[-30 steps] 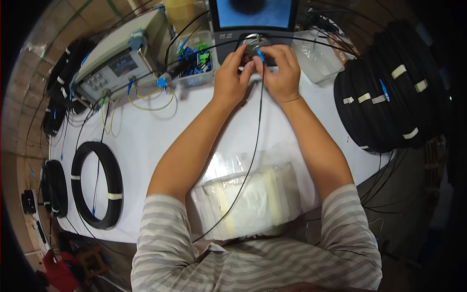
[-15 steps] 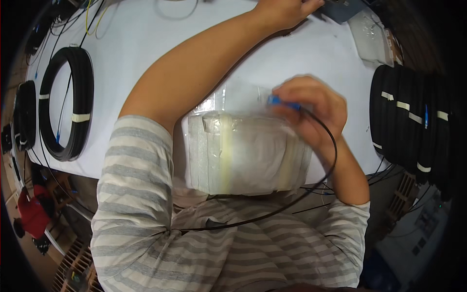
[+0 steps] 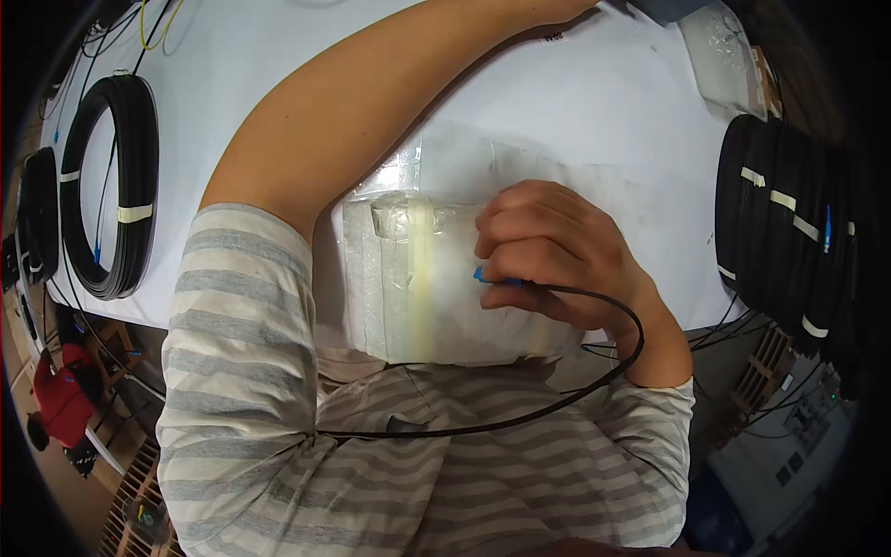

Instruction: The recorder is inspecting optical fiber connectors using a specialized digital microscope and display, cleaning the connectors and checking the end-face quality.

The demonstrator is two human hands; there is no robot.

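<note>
**Blue connector held over the plastic bag at the counter's near edge**

The right hand (image 3: 557,265) is curled into a closed grip, pinching a small blue connector (image 3: 483,275) between thumb and fingertips. From it a thin black cable (image 3: 520,420) loops out to the right, round under the wrist and back across the striped shirt (image 3: 251,399) toward the person's left side. The connector sits right at the side of a clear plastic bag (image 3: 418,288), which lies at the near edge of the white counter (image 3: 594,121), partly overhanging toward the lap.

The left arm stretches far up and across the counter; its hand runs out of the top of the picture, so I cannot tell whether that grip is clenched or released.

To handle this well, I judge the pinch should stay on the connector's hard blue body, not on the cable behind it, so the joint takes no strain. The loop looks gentle now; keeping it wide and free of kinks matters, since thin cable of this sort likely dislikes sharp bends. The slack lying across the shirt could snag if the hand travels fast, so a slow, short movement suits best.

Coiled black cable hoops (image 3: 107,186) lie at the left of the counter, and a stack of banded coils (image 3: 789,232) stands at the right, well apart from the hand.
</note>
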